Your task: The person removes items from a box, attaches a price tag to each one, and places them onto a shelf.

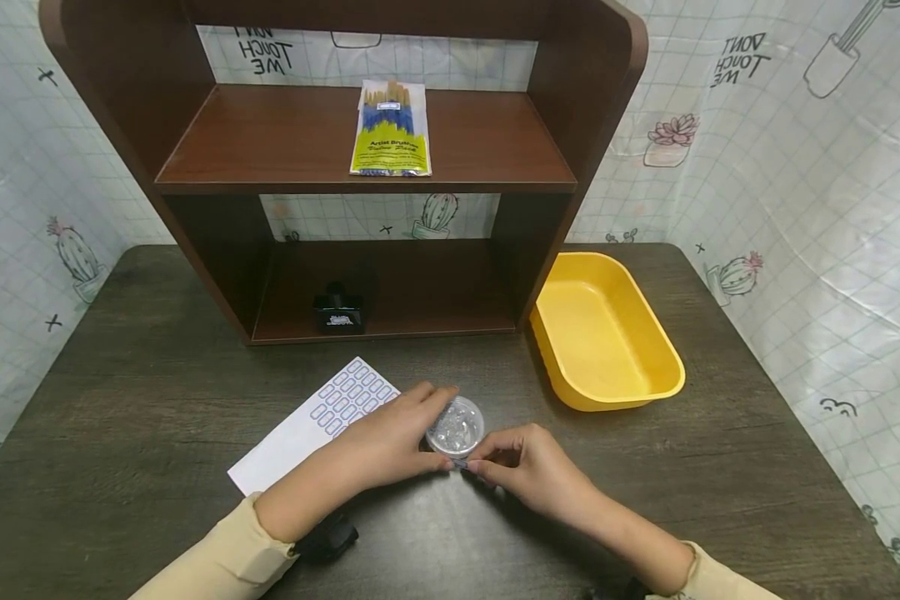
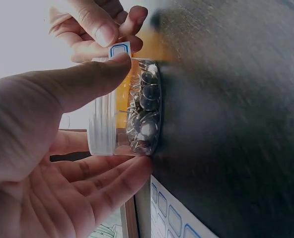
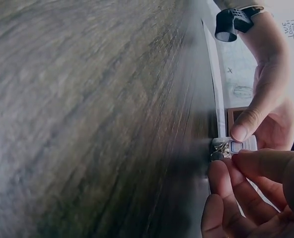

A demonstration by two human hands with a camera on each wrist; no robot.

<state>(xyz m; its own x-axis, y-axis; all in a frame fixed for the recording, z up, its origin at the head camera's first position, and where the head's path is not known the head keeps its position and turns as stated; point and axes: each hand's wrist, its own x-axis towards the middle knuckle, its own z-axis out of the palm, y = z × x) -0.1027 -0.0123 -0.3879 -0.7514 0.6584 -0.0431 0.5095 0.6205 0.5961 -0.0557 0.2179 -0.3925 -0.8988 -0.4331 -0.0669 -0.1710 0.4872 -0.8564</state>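
Observation:
A small round clear plastic jar [image 1: 457, 427] of metal thumbtacks [image 2: 148, 99] stands on the dark table, its whitish lid [image 2: 101, 129] on. My left hand [image 1: 393, 437] grips it from the left, thumb in front and fingers behind. A small white label sticker with a blue border [image 2: 119, 49] lies against the jar's near side. The left thumb presses one edge of this label. At its other edge, my right hand [image 1: 528, 471] pinches it between thumb and forefinger. Just left of the jar, partly under the left forearm, lies a white sheet of blue-bordered labels [image 1: 285, 450].
Behind the hands stands a brown wooden shelf [image 1: 480, 185]. It holds a pack of artist brushes [image 1: 392, 137] above and a small black bottle [image 1: 337, 315] below. A yellow plastic tub [image 1: 671, 385] sits on the table at the right, beside the shelf.

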